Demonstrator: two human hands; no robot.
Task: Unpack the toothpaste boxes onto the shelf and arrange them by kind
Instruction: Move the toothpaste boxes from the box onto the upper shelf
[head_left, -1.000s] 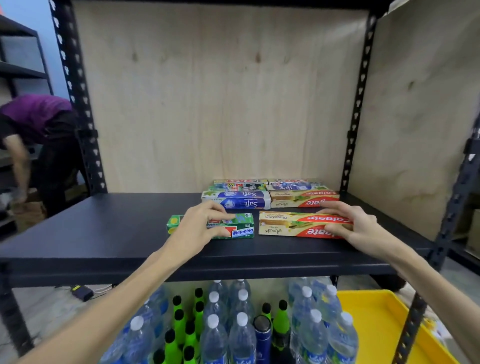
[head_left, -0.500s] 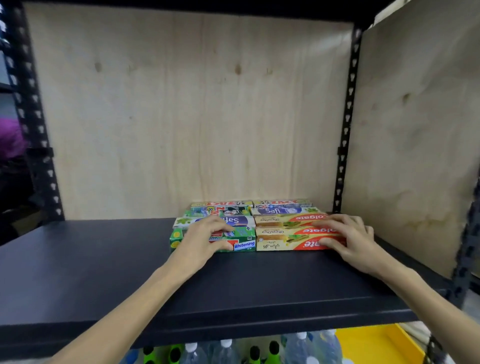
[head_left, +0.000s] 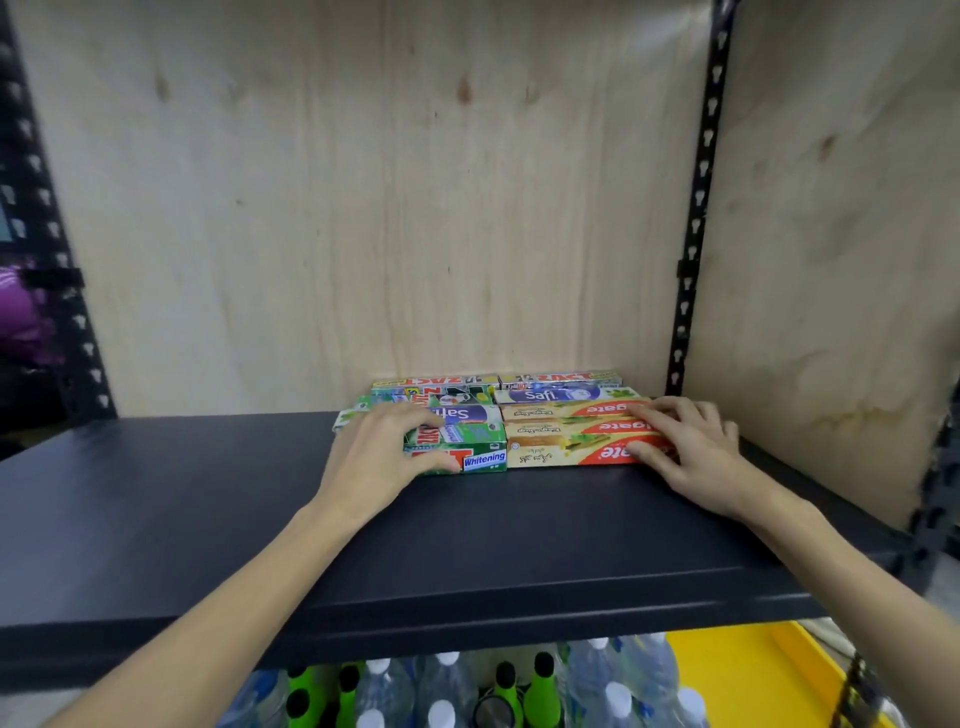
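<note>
water bottles, green bottles, yellow tray, plywood back panel

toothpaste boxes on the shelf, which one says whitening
The green box at the front left, under the left hand. It alone carries a blue "Whitening" label; its right neighbour is a cream and red Colgate box.

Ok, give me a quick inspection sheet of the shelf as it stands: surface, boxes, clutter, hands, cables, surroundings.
Surface: dark shelf board, bare in front of and left of the boxes.
Job's things: toothpaste boxes lie flat in two columns at the back; green Whitening box front left, red Colgate box front right, Safi box behind.
Clutter: nothing seen on the shelf.
Grippers: left hand grips the Whitening box; right hand rests, fingers spread, on the Colgate boxes.
Cables: nothing seen.
Surroundings: plywood back panel; water bottles and yellow tray below.
</note>
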